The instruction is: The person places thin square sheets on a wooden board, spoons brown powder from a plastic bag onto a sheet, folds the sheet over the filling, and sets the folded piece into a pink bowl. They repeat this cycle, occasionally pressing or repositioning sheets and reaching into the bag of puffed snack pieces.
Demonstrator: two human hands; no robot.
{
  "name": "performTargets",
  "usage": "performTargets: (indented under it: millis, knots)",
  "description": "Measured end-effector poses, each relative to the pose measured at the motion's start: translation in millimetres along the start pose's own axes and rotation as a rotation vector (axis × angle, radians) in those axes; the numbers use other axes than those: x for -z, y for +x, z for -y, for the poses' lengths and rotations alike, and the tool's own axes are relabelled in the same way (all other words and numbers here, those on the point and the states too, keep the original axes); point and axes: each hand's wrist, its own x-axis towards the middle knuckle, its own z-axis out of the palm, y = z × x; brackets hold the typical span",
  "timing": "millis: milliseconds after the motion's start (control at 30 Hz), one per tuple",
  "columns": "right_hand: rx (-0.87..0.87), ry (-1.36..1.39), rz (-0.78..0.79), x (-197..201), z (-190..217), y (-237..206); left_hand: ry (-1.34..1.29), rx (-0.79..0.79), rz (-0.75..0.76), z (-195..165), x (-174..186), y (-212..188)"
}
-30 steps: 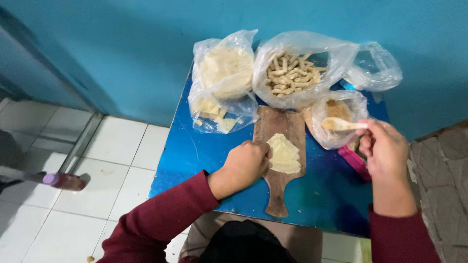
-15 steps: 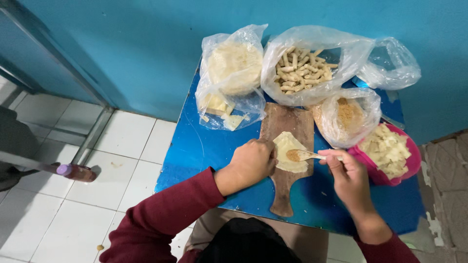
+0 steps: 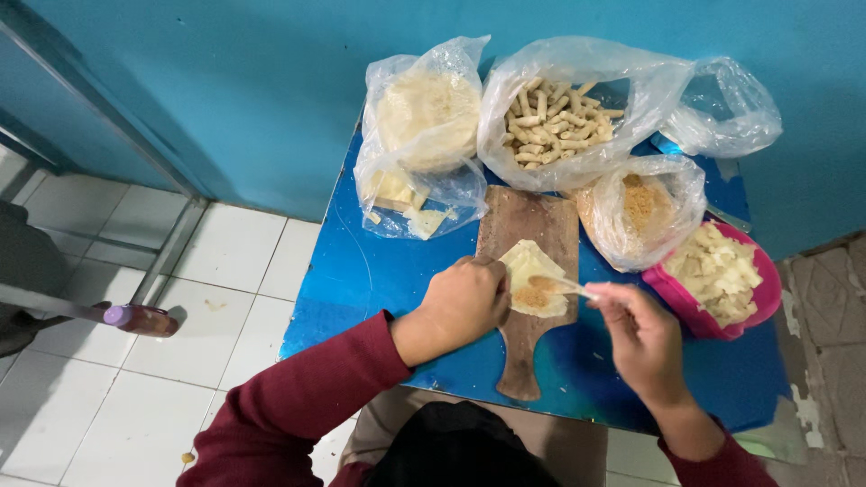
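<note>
Two hands, left hand [image 3: 466,300] fingers curled pinning pale dough sheet [image 3: 532,275], right hand [image 3: 639,336] gripping spoon [image 3: 566,285], wooden board [image 3: 528,271].

Five clear plastic bags [image 3: 577,108] crowd the blue table [image 3: 361,271] from ten to two o'clock. One wooden board [image 3: 528,225] lies central, carrying one dough wrapper [image 3: 532,271]. One pink bowl [image 3: 686,307] sits at three o'clock. One spoon [image 3: 564,284].

Right hand [image 3: 642,335] spoon [image 3: 564,284] over wrapper [image 3: 532,275]; left hand [image 3: 465,302] steadying

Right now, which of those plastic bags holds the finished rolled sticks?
The wide clear bag at the back, against the blue wall; its neighbours hold flat wrappers, brown crumbs or nothing.
</note>
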Motion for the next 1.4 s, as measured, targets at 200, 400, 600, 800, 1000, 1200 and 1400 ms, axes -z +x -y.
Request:
performTargets:
  millis: [200,400,600,800,1000,1200,1400]
  knots:
    - [-0.051,-0.020,-0.281,31.1,-14.7,13.6,-0.028,-0.108,-0.084,-4.9,-0.4,-4.0]
    - [0.166,-0.597,-0.323,51.3,-0.9,70.4,-0.114,-0.034,-0.046,-11.8,-0.9,-4.1]
    - [0.342,-0.841,-0.204,30.9,43.3,63.1,-0.232,-0.115,-0.056,-12.1,-1.1,-2.7]
    - [-0.001,-0.488,0.380,-5.0,24.7,50.0,-0.275,-0.171,-0.095,-13.7,-3.1,0.1]
    - [-0.030,-0.381,0.331,-15.0,-0.3,43.0,-0.271,-0.157,-0.056,-13.7,-3.9,-0.4]
    - [-0.295,-0.268,0.347,-20.4,-0.1,42.2,-0.237,-0.158,-0.043,-13.1,-3.8,-0.7]
    - [-0.201,0.088,0.304,-21.7,1.9,43.0,-0.247,-0.192,-0.068,-12.3,-2.4,-0.4]
